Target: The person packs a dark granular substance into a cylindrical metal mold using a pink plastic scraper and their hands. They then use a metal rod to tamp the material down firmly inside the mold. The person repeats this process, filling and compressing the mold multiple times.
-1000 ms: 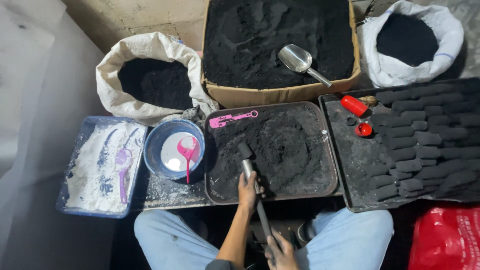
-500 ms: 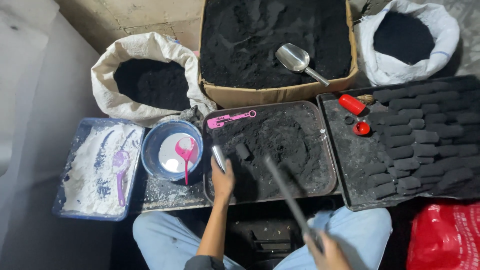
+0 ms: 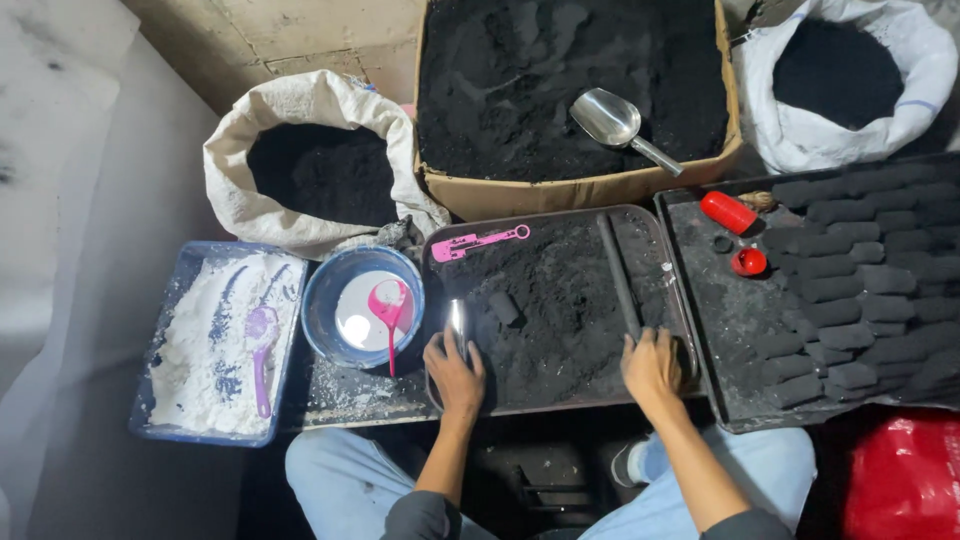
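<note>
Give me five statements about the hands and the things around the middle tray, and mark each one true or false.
1. The left hand grips a shiny metal tube at the left side of the middle tray. True.
2. The right hand holds the metal scoop. False: the scoop lies in the cardboard box of black powder; the right hand is on a dark rod lying in the middle tray.
3. A pink spoon sits in the blue bowl. True.
4. The white powder fills a sack. False: it lies in a blue tray.
5. A small black block lies on the powder between the hands. True.
</note>
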